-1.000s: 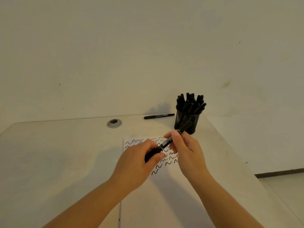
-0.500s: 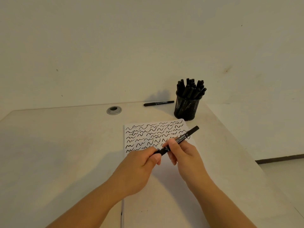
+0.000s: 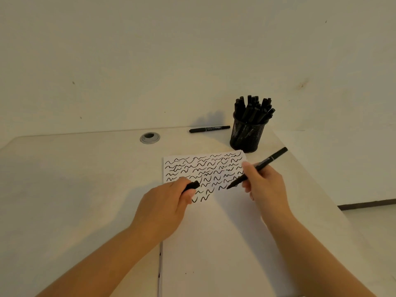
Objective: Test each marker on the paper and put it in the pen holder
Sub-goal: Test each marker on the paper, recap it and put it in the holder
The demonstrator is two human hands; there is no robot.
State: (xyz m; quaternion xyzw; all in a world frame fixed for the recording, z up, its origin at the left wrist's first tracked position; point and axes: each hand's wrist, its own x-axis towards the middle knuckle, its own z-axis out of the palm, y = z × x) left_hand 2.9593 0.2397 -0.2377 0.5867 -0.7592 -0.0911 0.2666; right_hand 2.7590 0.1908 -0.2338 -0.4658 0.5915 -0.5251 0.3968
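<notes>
My right hand [image 3: 264, 185] grips an uncapped black marker [image 3: 270, 159], its tip down close to the white paper [image 3: 214, 243] beside the last squiggle. My left hand [image 3: 165, 207] holds the black cap [image 3: 192, 185] between thumb and fingers, over the paper's left part. The paper's top half is covered with rows of black wavy lines. A black mesh pen holder [image 3: 246, 136], packed with several black markers, stands behind the paper at the right. One more black marker [image 3: 209, 129] lies flat on the desk to the holder's left.
A round metal cable grommet [image 3: 150, 138] sits in the desk at the back. The wall runs right behind the desk. The desk's right edge [image 3: 321, 189] slants close past the holder and my right hand, with floor beyond it.
The cap has come off the marker: my left hand drew it away to the left, and my right hand swung the marker's tip down toward the paper. The view tilted further down.
</notes>
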